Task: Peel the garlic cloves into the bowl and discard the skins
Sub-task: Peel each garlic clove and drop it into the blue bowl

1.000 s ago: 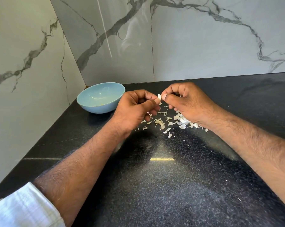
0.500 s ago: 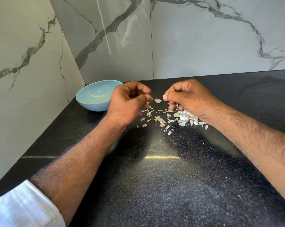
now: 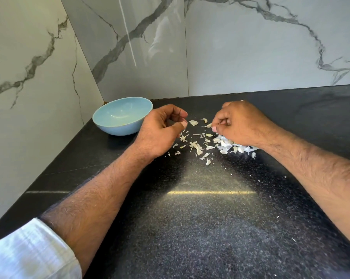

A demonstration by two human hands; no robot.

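Bare black counter (image 3: 210, 228) up front; bowl (image 3: 120, 125) and skins (image 3: 196, 147) beyond

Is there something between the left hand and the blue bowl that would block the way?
Nothing visible does. The left hand is just right of the blue bowl, with only bare black counter between them. The garlic skins lie on the hand's other side.

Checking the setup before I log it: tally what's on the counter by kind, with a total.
Blue bowl: 1
Scatter of garlic skins: 1, pieces too many to count
Left hand: 1
Right hand: 1
Total: 4
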